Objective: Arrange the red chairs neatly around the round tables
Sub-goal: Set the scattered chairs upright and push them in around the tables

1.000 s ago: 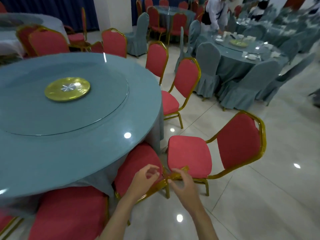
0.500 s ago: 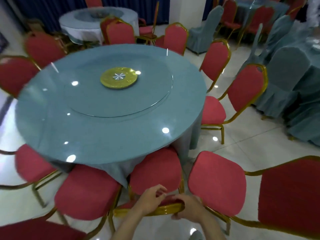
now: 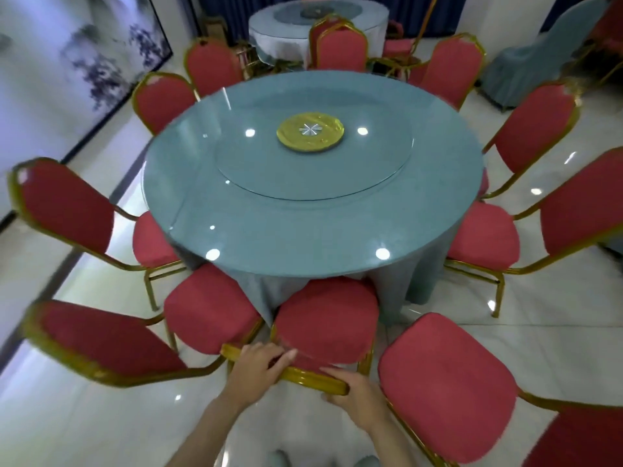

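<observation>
left hand [image 3: 255,364] and right hand [image 3: 357,394] each grip the gold top rail of the red chair [image 3: 325,323], positioned at 6 o'clock of the round table [image 3: 303,210], seat against the tablecloth.

Glossy white floor tiles [image 3: 556,318] mirror the ceiling lights in a banquet hall. A large ink-wash mural [image 3: 77,59] fills the left wall, while dark blue curtains [image 3: 232,11] hang at the back. A chair draped in a grey-blue cover [image 3: 536,59] stands at far right.
</observation>
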A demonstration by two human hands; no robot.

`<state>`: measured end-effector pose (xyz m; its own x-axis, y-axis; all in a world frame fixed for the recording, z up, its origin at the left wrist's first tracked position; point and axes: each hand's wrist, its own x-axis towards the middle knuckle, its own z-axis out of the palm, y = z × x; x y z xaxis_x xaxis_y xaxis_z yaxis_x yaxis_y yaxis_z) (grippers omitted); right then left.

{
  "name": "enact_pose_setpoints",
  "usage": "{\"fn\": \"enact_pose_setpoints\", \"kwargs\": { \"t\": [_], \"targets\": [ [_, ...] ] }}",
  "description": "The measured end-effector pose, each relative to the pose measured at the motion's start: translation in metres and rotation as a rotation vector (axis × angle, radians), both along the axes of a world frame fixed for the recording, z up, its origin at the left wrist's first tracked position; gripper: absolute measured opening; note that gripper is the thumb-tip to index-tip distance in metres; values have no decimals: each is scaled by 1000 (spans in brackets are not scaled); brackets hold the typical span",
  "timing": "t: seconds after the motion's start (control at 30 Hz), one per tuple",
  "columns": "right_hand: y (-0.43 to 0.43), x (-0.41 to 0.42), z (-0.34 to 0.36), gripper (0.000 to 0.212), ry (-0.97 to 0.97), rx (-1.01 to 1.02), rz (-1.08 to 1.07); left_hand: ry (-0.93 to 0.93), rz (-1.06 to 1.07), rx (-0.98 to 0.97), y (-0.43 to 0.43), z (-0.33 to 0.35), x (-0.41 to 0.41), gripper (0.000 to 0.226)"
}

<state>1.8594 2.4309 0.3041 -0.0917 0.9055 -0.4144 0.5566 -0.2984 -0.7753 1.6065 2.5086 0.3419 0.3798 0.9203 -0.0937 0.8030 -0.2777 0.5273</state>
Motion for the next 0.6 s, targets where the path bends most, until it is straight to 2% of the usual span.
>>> {"fn": "enact_pose_setpoints", "kwargs": {
  "t": [0.2, 0.3, 0.37, 0.43, 0.6],
  "targets": [
    [-7, -3, 8, 44, -114, 25, 19, 264, -255, -103, 2, 15, -18, 44],
    [-13, -12, 25, 45, -221, 65, -21, 381, -254, -126, 11, 26, -12, 60],
    [-17, -17, 35, 45, -292, 102, -58, 434, -228, -93, 9, 34, 0, 60],
    [-25, -22, 44, 42, -334, 106, -67, 448, -194, -52, -3, 37, 6, 54],
    [-50, -29, 54, 41, -437, 101, 2, 311, -153, -38, -38, 23, -11, 49]
  ]
}}
